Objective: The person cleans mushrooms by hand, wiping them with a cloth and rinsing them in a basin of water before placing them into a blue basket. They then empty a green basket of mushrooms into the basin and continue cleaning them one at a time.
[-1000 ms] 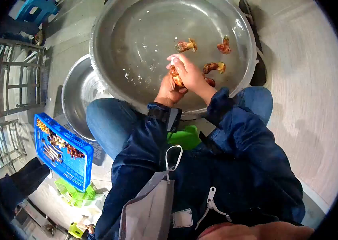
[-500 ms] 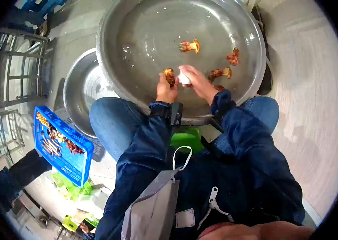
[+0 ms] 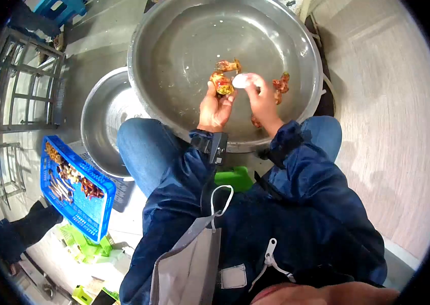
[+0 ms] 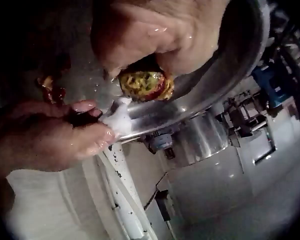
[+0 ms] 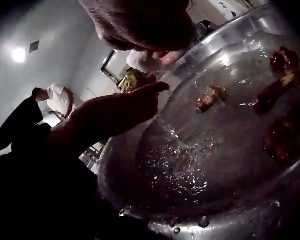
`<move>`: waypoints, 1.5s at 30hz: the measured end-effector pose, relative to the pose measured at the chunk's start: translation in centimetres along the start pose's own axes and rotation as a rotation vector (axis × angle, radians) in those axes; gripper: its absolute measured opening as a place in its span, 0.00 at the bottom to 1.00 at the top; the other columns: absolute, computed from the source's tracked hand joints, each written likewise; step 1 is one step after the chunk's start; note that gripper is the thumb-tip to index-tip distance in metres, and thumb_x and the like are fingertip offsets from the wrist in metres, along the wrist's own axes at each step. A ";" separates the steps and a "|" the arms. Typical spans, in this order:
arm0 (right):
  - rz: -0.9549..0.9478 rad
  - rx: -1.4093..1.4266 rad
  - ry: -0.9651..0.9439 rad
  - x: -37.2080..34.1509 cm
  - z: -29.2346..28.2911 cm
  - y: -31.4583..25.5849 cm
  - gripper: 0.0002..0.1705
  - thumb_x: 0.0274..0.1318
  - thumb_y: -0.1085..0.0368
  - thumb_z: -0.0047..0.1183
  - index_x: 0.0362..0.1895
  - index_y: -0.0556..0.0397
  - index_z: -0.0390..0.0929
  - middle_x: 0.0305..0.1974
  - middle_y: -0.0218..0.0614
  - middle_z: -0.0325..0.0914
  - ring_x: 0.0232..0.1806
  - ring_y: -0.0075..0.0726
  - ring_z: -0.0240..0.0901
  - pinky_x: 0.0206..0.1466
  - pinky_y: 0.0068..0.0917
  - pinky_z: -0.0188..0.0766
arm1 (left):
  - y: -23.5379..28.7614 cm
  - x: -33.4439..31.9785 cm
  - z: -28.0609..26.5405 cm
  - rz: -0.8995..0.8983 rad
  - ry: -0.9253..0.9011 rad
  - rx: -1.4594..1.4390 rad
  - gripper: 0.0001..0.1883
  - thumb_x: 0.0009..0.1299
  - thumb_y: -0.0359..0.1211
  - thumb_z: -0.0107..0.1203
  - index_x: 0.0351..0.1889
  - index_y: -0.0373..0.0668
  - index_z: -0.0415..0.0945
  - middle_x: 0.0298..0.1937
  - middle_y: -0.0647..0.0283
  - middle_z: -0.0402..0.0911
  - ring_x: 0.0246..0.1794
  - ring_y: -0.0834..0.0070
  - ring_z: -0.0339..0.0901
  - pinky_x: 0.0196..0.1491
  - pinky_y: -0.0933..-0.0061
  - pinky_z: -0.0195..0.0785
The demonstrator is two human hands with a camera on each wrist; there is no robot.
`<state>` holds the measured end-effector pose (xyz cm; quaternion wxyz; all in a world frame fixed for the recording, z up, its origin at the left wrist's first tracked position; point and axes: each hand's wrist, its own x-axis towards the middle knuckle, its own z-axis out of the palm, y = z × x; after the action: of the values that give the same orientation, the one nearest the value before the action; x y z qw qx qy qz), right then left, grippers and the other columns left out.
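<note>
My left hand (image 3: 214, 111) grips a wet red-and-yellow mushroom (image 3: 221, 83) above the water in a large metal basin (image 3: 319, 61). In the left wrist view, the yellow-green mottled end of that mushroom (image 4: 142, 85) sticks out between thumb and fingers. Just to the right, my right hand (image 3: 264, 104) pinches a small white sponge-like wad (image 3: 242, 80); its tip is close beside the mushroom, as the left wrist view of the wad (image 4: 121, 120) also shows. Another mushroom (image 3: 228, 65) floats right behind the held one, and several more (image 3: 281, 84) lie in the water on the right.
A smaller metal basin (image 3: 89, 109) stands at the left. Below it is a blue crate (image 3: 85, 216) with sorted mushroom pieces, near green baskets (image 3: 85, 244). Metal racks (image 3: 32, 86) stand at far left. In the right wrist view, a person (image 5: 60, 100) is in the background.
The hands came apart from around the mushroom. My left hand has since turned it and raised it; the right hand with the white wad moved right. Floating mushrooms have drifted.
</note>
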<state>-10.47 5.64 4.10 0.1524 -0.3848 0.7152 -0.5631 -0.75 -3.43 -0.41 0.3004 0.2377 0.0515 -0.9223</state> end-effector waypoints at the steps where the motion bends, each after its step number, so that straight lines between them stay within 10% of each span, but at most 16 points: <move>1: -0.193 -0.039 -0.050 -0.2 0.5 -0.3 0.09 0.58 0.64 0.50 0.41 0.54 0.76 0.42 0.40 0.77 0.48 0.44 0.70 0.53 0.35 0.65 | 0.1 0.3 -0.5 -0.008 -0.065 0.005 0.22 0.75 0.47 0.39 0.55 0.39 0.67 0.53 0.57 0.73 0.54 0.64 0.71 0.60 0.58 0.65; 6: -0.440 -0.433 0.086 -0.7 2.1 -1.8 0.11 0.59 0.64 0.49 0.45 0.52 0.71 0.41 0.42 0.73 0.46 0.48 0.69 0.52 0.38 0.65 | 0.1 -1.2 0.9 -0.010 -0.194 0.172 0.21 0.74 0.45 0.43 0.54 0.39 0.68 0.51 0.59 0.74 0.52 0.68 0.72 0.58 0.64 0.67; 11: 0.112 0.065 0.011 1.0 1.4 -0.2 0.12 0.62 0.64 0.47 0.46 0.56 0.67 0.37 0.45 0.74 0.36 0.45 0.74 0.46 0.34 0.69 | -0.4 -1.3 0.5 0.008 -0.214 0.266 0.20 0.75 0.42 0.41 0.56 0.36 0.66 0.53 0.58 0.74 0.52 0.67 0.72 0.55 0.64 0.69; 14: 0.073 0.221 -0.119 -0.3 1.4 -1.4 0.13 0.63 0.63 0.45 0.47 0.58 0.67 0.44 0.47 0.72 0.37 0.47 0.73 0.47 0.36 0.69 | -0.2 -1.5 1.4 0.073 -0.269 0.332 0.20 0.76 0.42 0.40 0.56 0.36 0.66 0.52 0.58 0.75 0.52 0.67 0.72 0.52 0.65 0.70; 16: -0.338 -0.309 -0.011 0.0 1.7 0.3 0.14 0.64 0.61 0.45 0.46 0.58 0.67 0.43 0.41 0.70 0.30 0.35 0.74 0.32 0.28 0.73 | 0.0 -0.9 0.5 0.060 -0.304 0.408 0.19 0.76 0.41 0.39 0.56 0.37 0.66 0.51 0.59 0.75 0.52 0.68 0.72 0.51 0.65 0.71; 18: 0.241 0.300 -0.135 0.7 1.4 1.1 0.14 0.62 0.61 0.46 0.46 0.58 0.67 0.39 0.38 0.69 0.23 0.32 0.72 0.26 0.27 0.73 | -0.3 -0.7 -0.2 0.060 -0.284 0.477 0.19 0.76 0.42 0.40 0.55 0.37 0.67 0.51 0.60 0.75 0.52 0.68 0.72 0.51 0.65 0.71; 22: 0.121 0.026 -0.087 2.5 0.5 7.7 0.10 0.59 0.63 0.47 0.38 0.58 0.71 0.30 0.42 0.73 0.33 0.43 0.74 0.38 0.36 0.71 | 0.0 -1.4 0.6 0.027 -0.176 0.281 0.17 0.75 0.41 0.42 0.54 0.40 0.68 0.52 0.60 0.74 0.52 0.67 0.71 0.51 0.61 0.69; 25: 0.298 -0.248 -0.291 1.3 0.6 12.3 0.10 0.57 0.64 0.48 0.39 0.57 0.72 0.33 0.46 0.75 0.40 0.50 0.73 0.45 0.38 0.68 | 1.4 0.1 -0.9 -0.061 -0.198 0.130 0.18 0.74 0.44 0.40 0.51 0.42 0.71 0.41 0.61 0.76 0.42 0.66 0.74 0.41 0.64 0.69; 27: 0.038 -0.580 -0.471 -1.2 1.4 15.3 0.11 0.56 0.62 0.50 0.41 0.54 0.73 0.37 0.45 0.77 0.41 0.51 0.74 0.44 0.37 0.69 | 1.8 0.1 -0.8 -0.007 -0.110 0.126 0.19 0.71 0.44 0.36 0.47 0.42 0.72 0.29 0.63 0.74 0.31 0.67 0.72 0.31 0.69 0.63; 29: -0.081 -0.766 -0.754 -2.3 2.8 18.2 0.13 0.56 0.60 0.51 0.42 0.53 0.74 0.37 0.42 0.77 0.41 0.51 0.74 0.42 0.39 0.69 | 2.1 1.0 -2.1 0.021 0.045 0.157 0.16 0.72 0.44 0.36 0.40 0.44 0.70 0.26 0.64 0.71 0.25 0.70 0.67 0.26 0.71 0.57; 31: 0.182 -0.709 -1.268 -0.2 3.1 18.1 0.15 0.56 0.59 0.52 0.45 0.51 0.74 0.36 0.40 0.76 0.40 0.52 0.73 0.41 0.42 0.69 | 2.1 1.6 -2.6 0.020 0.179 0.167 0.15 0.73 0.45 0.34 0.34 0.46 0.67 0.26 0.63 0.70 0.22 0.72 0.64 0.23 0.72 0.55; 34: 0.914 0.267 -0.667 1.1 1.5 10.8 0.17 0.57 0.56 0.52 0.46 0.52 0.74 0.36 0.34 0.76 0.39 0.43 0.74 0.40 0.38 0.70 | 2.1 1.9 -3.0 0.040 0.321 0.149 0.15 0.73 0.44 0.34 0.33 0.48 0.66 0.25 0.64 0.70 0.21 0.72 0.63 0.21 0.74 0.53; 36: 0.763 0.507 -0.550 2.9 1.5 4.9 0.18 0.59 0.55 0.50 0.46 0.55 0.73 0.36 0.29 0.74 0.37 0.29 0.72 0.37 0.29 0.69 | 2.1 2.3 -3.9 0.002 0.318 0.185 0.12 0.72 0.43 0.37 0.33 0.49 0.67 0.25 0.64 0.72 0.20 0.72 0.66 0.19 0.74 0.53; 40: -0.025 -0.277 -0.402 2.0 3.8 -2.3 0.15 0.60 0.54 0.48 0.42 0.51 0.72 0.37 0.43 0.77 0.39 0.49 0.75 0.39 0.42 0.69 | 0.4 2.0 -2.4 -0.033 0.262 0.322 0.11 0.71 0.41 0.42 0.31 0.48 0.70 0.21 0.68 0.72 0.14 0.75 0.67 0.13 0.75 0.49; 45: 0.437 -0.080 -0.306 2.9 3.3 0.2 0.20 0.64 0.51 0.40 0.39 0.58 0.70 0.28 0.45 0.76 0.27 0.50 0.74 0.36 0.39 0.69 | 0.6 0.5 -3.0 -0.198 -0.006 0.475 0.14 0.73 0.41 0.38 0.36 0.45 0.72 0.25 0.63 0.76 0.18 0.73 0.73 0.12 0.76 0.55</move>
<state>-10.27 1.25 3.53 0.3612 -0.3076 0.7717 -0.4235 0.43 -3.45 -3.30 0.1443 0.2926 -0.1446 -0.9342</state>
